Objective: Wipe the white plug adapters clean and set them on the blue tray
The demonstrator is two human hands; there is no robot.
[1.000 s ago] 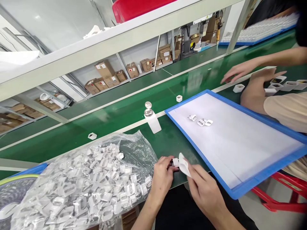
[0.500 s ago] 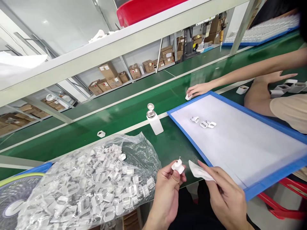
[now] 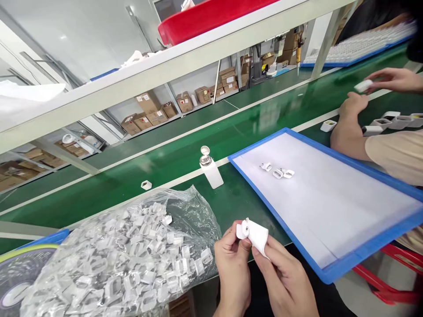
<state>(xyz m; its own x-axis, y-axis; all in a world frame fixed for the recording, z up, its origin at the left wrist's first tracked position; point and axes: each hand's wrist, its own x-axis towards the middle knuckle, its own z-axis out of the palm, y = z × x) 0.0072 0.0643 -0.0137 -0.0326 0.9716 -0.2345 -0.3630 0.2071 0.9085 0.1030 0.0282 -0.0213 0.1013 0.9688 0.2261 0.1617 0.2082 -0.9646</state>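
My left hand (image 3: 233, 264) pinches a white plastic plug part (image 3: 242, 230) with metal pins between thumb and fingers. A folded white wiping cloth (image 3: 259, 235) is gripped in my right hand (image 3: 284, 273), its edge against the plug part and hiding some of it. Left of my hands lies a clear plastic bag (image 3: 194, 207) full of similar white parts (image 3: 145, 255). Beyond my hands stands a white dispenser bottle (image 3: 213, 174) with its metal lid raised. On the right, a blue-rimmed tray (image 3: 277, 211) with a white surface bears a few plug parts (image 3: 278, 173).
A co-worker's hand (image 3: 386, 81) at the right holds a white housing (image 3: 363, 86). Several white housings (image 3: 383, 123) stand near that person's arm. One white piece (image 3: 146, 185) lies on the green belt (image 3: 172, 163). A fan (image 3: 23, 277) stands at lower left.
My right hand has brought the cloth leftward onto the plug part in my left hand. The co-worker's hand has drawn back to the right from the belt with a white piece.
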